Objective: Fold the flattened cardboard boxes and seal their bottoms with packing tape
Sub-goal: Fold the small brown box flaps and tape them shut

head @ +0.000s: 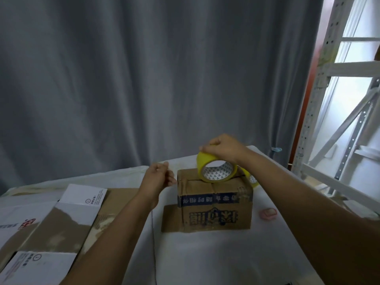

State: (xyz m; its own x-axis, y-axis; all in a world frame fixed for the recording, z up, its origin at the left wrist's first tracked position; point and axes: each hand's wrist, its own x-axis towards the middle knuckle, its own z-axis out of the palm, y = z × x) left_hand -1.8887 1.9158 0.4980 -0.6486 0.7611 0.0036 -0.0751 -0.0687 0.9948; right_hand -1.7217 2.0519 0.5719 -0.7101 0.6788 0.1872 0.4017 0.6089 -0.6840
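Flattened boxes [61, 223] lie nearest us, at left on white table cover [216, 260]. Our right hand [223, 150] grips yellow tape roll [216, 170] from above, roll standing on edge atop folded cardboard box [214, 204] mid-table. Our left hand [157, 177] hovers just left of box, fingers loosely curled, holding nothing. Second yellow roll [251, 178] peeks behind box.

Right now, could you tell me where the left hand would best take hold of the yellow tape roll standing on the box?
Judging by its pose, grip the yellow tape roll across its band from the left. It stands on edge atop the folded box, open core facing the camera, and the right hand already covers its top. The left hand hovers beside that free side.
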